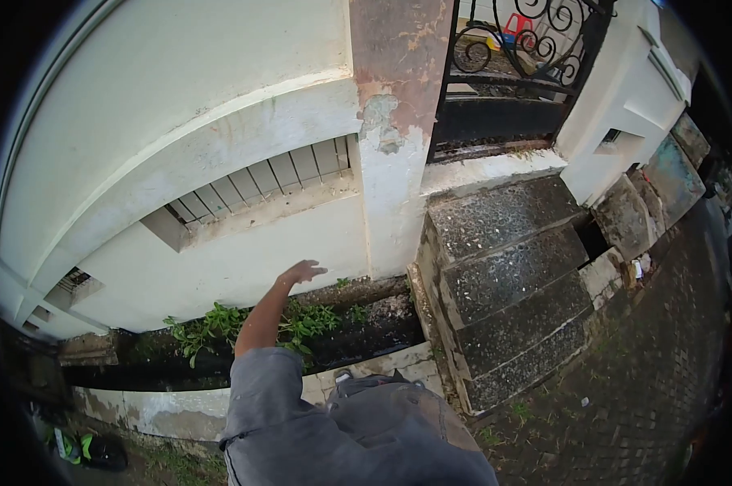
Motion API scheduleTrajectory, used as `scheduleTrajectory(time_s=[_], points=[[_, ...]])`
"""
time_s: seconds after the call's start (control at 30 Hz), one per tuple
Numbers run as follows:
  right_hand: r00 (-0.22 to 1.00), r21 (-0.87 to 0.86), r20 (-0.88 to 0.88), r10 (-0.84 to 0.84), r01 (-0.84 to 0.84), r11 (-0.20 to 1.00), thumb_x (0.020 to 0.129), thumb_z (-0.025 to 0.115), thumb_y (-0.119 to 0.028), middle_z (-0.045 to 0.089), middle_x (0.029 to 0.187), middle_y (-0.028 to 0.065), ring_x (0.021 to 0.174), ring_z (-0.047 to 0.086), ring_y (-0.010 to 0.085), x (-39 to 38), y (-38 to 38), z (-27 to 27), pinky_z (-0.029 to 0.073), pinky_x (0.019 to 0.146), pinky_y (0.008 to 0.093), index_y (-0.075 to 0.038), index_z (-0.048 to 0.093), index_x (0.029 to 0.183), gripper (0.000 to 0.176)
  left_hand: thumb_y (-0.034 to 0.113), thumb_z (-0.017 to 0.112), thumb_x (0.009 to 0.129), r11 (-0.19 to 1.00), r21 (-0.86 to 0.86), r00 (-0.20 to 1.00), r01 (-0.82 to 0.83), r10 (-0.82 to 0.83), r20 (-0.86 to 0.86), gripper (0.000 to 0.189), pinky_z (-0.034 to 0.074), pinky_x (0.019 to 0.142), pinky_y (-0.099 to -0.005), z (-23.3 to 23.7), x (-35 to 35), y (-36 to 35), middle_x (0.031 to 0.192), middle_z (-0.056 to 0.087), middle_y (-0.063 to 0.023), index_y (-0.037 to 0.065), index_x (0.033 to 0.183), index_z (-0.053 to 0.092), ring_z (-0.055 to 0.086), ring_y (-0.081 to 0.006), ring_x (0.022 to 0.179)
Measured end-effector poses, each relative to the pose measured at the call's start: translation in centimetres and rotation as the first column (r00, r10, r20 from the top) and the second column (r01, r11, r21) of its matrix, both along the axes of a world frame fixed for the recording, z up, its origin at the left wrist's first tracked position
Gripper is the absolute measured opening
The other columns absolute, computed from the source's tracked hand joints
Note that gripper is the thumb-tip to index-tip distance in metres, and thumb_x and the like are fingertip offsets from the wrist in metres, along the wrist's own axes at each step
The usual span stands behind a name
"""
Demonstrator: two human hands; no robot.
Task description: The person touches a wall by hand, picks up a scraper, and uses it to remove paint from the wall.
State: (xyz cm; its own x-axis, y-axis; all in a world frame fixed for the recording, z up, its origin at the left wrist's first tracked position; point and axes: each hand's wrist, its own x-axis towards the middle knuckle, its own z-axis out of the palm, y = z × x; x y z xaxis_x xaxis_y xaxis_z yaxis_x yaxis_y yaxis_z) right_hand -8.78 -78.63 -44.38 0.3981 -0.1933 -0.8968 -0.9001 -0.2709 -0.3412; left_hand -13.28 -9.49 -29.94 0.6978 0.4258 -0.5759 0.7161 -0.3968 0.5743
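Observation:
My left hand [304, 272] reaches out from a grey short sleeve [265, 377], over the edge of a drain channel [374, 332]. Its fingers are loosely stretched with nothing between them, and in this view they overlap the foot of a white wall [277, 243]. Leafy green plants [309, 320] grow in the channel below and beside the forearm. My right hand is out of the picture.
Speckled stone steps [520, 267] rise on the right to a black iron gate [508, 81]. Beyond the gate stands a red plastic chair [518, 26]. A low concrete kerb [155, 409] edges the channel, and brick paving [609, 405] lies at lower right.

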Motion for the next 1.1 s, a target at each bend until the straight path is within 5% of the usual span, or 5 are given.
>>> scheduleTrajectory(time_s=[0.13, 0.5, 0.63, 0.73, 1.1], points=[[0.992, -0.006, -0.062, -0.109, 0.108, 0.994, 0.084, 0.047, -0.036, 0.042, 0.05, 0.0058, 0.041, 0.042, 0.0181, -1.0, -5.2, -1.6, 0.033, 0.038, 0.0346, -0.005, 0.046, 0.063, 0.038, 0.037, 0.056, 0.076, 0.953, 0.299, 0.991, 0.047, -0.008, -0.13, 0.047, 0.043, 0.081, -0.038, -17.1, -17.4, -19.4, 0.1, 0.058, -0.0223, 0.0, 0.104, 0.056, 0.055, -0.0332, 0.095], [0.998, -0.091, -0.061, 0.024, -0.029, 0.995, 0.085, 0.047, -0.034, 0.037, 0.048, 0.0042, 0.038, 0.038, 0.0166, 6.0, -9.1, -1.3, 0.031, 0.036, 0.0333, -0.005, 0.044, 0.065, 0.035, 0.034, 0.058, 0.073, 0.987, 0.039, 0.8, -0.153, 0.147, -0.582, 0.038, 0.045, 0.08, -0.0349, -8.8, -31.0, -41.8, 0.094, 0.061, -0.0175, 0.003, 0.095, 0.063, 0.057, -0.0324, 0.095], [0.993, -0.031, 0.059, 0.106, -0.104, 0.994, 0.084, 0.049, -0.033, 0.039, 0.049, 0.0023, 0.035, 0.036, 0.0129, 11.1, -5.9, -1.0, 0.03, 0.035, 0.0307, -0.004, 0.047, 0.069, 0.033, 0.023, 0.06, 0.073, 0.953, 0.251, 0.96, -0.172, 0.218, -0.173, 0.027, 0.051, 0.069, -0.0312, -12.5, -24.3, -32.0, 0.082, 0.065, -0.0131, 0.0, 0.088, 0.065, 0.063, -0.0262, 0.079], [0.952, -0.054, 0.264, 0.153, -0.144, 0.988, 0.082, 0.053, -0.031, 0.041, 0.048, -0.0001, 0.035, 0.036, 0.0105, 14.3, -1.2, 2.3, 0.027, 0.034, 0.0264, -0.005, 0.051, 0.067, 0.03, 0.008, 0.061, 0.076, 0.526, -0.439, 0.512, -0.729, 0.844, 0.161, 0.024, 0.049, 0.052, -0.0234, -5.5, -9.5, -24.8, 0.079, 0.064, -0.0124, -0.008, 0.094, 0.06, 0.063, -0.0178, 0.059], [0.803, -0.105, 0.51, 0.308, -0.297, 0.949, 0.079, 0.056, -0.032, 0.047, 0.051, -0.0005, 0.04, 0.043, 0.0092, 15.4, 6.2, 10.5, 0.032, 0.038, 0.0257, -0.005, 0.055, 0.071, 0.029, 0.02, 0.055, 0.08, 0.926, 0.152, 0.586, -0.347, 0.087, 0.806, 0.027, 0.042, 0.051, -0.0333, -3.3, 10.8, -19.4, 0.057, 0.054, -0.0127, -0.003, 0.066, 0.058, 0.054, -0.0234, 0.047]])
